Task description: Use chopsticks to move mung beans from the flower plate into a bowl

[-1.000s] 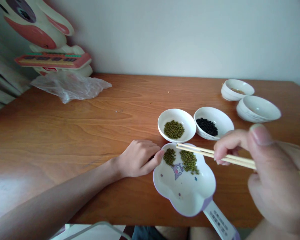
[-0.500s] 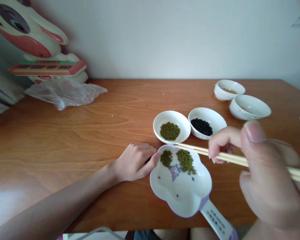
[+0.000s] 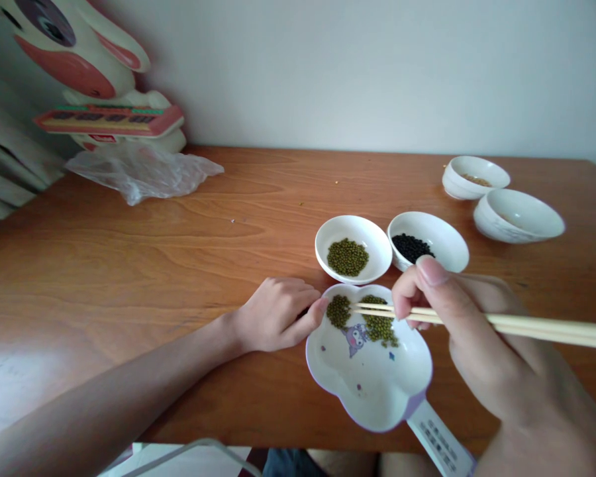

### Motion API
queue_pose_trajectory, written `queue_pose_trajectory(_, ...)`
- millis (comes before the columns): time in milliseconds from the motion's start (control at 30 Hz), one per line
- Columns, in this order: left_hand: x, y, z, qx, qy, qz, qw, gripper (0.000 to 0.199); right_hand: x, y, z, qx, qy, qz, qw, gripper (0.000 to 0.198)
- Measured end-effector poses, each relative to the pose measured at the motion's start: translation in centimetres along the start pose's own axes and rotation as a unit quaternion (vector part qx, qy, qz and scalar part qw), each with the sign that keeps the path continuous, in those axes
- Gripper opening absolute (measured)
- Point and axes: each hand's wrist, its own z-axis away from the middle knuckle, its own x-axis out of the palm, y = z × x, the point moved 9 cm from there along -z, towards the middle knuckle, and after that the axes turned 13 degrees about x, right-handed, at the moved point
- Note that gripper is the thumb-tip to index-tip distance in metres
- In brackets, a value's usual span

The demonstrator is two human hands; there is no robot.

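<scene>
My right hand (image 3: 471,344) holds a pair of wooden chopsticks (image 3: 551,329), thumb on top. Their tips are over the flower-shaped white dish (image 3: 377,387), between two piles of mung beans (image 3: 338,311), close to the left pile. The dish has a purple rim, a cartoon print and a long handle at lower right. At its upper left edge, my left hand (image 3: 275,315) rests on the table with fingers curled and the thumb on the rim. Just behind the dish stands a white bowl (image 3: 376,250) with more mung beans (image 3: 347,257).
Right of that is a bowl (image 3: 449,244) of black beans (image 3: 411,246). Two more white bowls stand farther back, one (image 3: 454,182) with yellowish grains, the other (image 3: 521,222) with contents hard to see. A plastic bag (image 3: 151,179) and a toy keyboard (image 3: 114,122) sit at back left.
My right hand has moved away from the camera, bringing the chopstick tips down from the dish's far rim to the bean piles. My left hand stays at the rim. The view has shifted slightly.
</scene>
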Motion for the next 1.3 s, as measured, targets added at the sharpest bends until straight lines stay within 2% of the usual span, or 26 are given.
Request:
queue_pose_trajectory(133,0.0,0.0,0.0,0.0,-0.003,-0.011,1.0,0.045,0.2,0.1,-0.1,0.021,-0.015,0.001,1.0,0.053)
queue_pose_trajectory(300,0.0,-0.1,0.0,-0.004,-0.005,-0.02,1.0,0.047,0.5,0.3,-0.1,0.013,-0.029,-0.015,0.999,0.049)
queue_pose_trajectory(567,0.1,-0.1,0.0,-0.002,-0.001,-0.01,1.0,0.046,0.7,1.0,-0.6,0.004,-0.008,0.006,1.0,0.057)
queue_pose_trajectory(733,0.0,0.0,-0.1,0.003,0.001,0.001,1.0,0.044,-0.1,0.3,0.1,-0.014,0.006,-0.028,0.999,0.056)
queue_pose_trajectory(800,0.1,0.0,-0.1,0.005,0.0,0.005,1.0,0.042,-0.8,-0.5,0.7,-0.024,0.033,-0.055,0.998,0.057)
queue_pose_trajectory(967,0.2,-0.2,0.0,0.0,-0.001,0.011,1.0,0.04,-3.3,-1.1,1.8,-0.032,0.173,-0.107,0.979,0.061)
queue_pose_trajectory(1033,0.3,-0.2,0.0,-0.002,-0.003,0.015,1.0,0.04,-3.5,-0.7,1.4,-0.038,0.191,-0.111,0.975,0.062)
queue_pose_trajectory(1167,0.2,-0.2,0.0,-0.001,-0.003,0.021,1.0,0.04,-3.3,0.5,0.3,-0.026,0.164,-0.106,0.98,0.062)
queue_pose_trajectory(1300,0.3,-0.2,0.0,-0.001,-0.005,0.021,1.0,0.041,-3.1,0.0,0.7,-0.041,0.13,-0.095,0.986,0.06)
